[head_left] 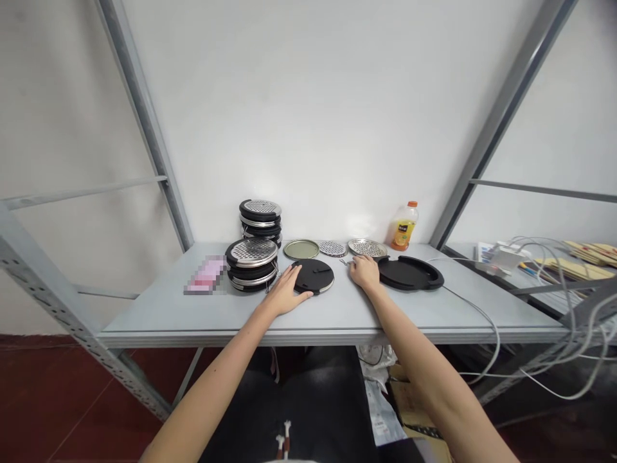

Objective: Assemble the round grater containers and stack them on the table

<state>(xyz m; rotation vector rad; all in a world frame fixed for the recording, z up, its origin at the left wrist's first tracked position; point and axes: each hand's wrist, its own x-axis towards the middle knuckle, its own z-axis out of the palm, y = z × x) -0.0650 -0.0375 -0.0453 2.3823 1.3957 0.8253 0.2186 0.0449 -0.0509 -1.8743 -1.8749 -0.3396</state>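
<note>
My left hand lies at the left edge of a round black disc with a pale metal rim, fingers stretched and thumb apart, touching it. My right hand is closed, its fingers curled downward on the table. A thin metal wire piece pokes out at its fingertips; the rest is hidden. Right of that hand sits a black round tray with a raised rim. Behind the hands lie an olive-green round plate, a perforated metal disc and a shallow perforated metal dish.
On the left stand a front stack and a back stack of black and metal round pieces with perforated tops. A blurred pink item lies beside them. An orange-capped bottle stands at the wall. White cables hang over the right edge.
</note>
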